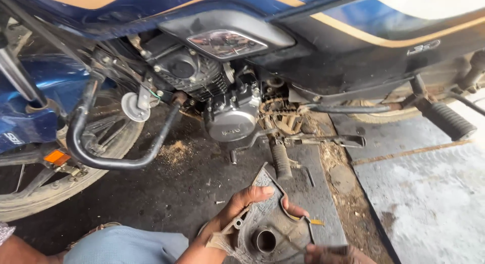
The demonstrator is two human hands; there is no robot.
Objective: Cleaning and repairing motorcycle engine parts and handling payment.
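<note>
Head view: left hand (242, 206) grips engine cover (273, 228).

Above the hands, the motorcycle's fairing (323, 46) is deep blue with gold stripes, and its engine case (231, 123) is dull silver. The engine cover (273, 228) held in the hands is grimy grey-brown. Left of them lie faded blue jeans (126, 246) and an orange reflector (56, 157).

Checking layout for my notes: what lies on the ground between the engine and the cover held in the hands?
In the head view, the footpeg lies between engine and cover.
</note>
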